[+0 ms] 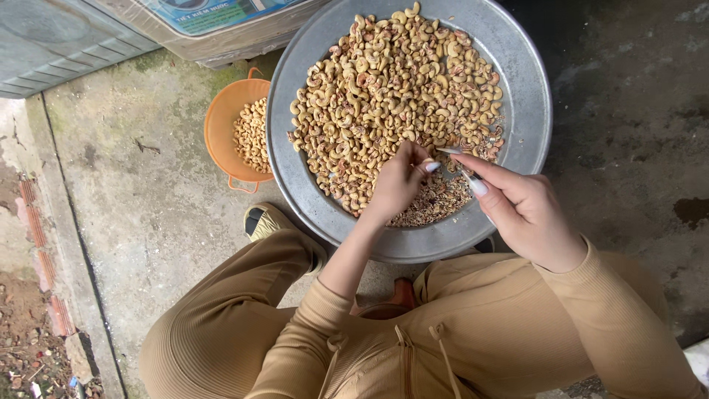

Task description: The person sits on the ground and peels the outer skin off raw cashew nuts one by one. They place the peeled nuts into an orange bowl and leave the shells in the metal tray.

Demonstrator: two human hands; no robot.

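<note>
Far left, a strip of bare soil (22,325) and brick edging is seen beside the concrete floor (148,192), and a grey crate (52,37) sits at the top corner. Moving right, an orange basket (225,125) is found on the floor, part-filled with pale nuts (252,135), its rim tucked just under the edge of the big metal tray (528,103). A shoe (264,220) is glimpsed below the basket, against the tray's near rim. The tray is heaped with cashews (391,81), still in their brown skins for the most part, and a drift of peeled skins (436,203) is gathered at the near side. Over that drift the left hand (395,185) is curled, thumb and fingers pinched on what looks like a single cashew, though the nut itself is mostly hidden by the fingers. Just to the right, the right hand (528,210) is closed around a small knife (452,151), its tip brought right up to the left fingertips. The step in hand is judged to be peeling: skin being scraped from one nut over the scrap pile. For the next move, a firm pinch on the nut and a shallow, controlled stroke of the blade away from the thumb would be called for, so the kernel is not nicked.
</note>
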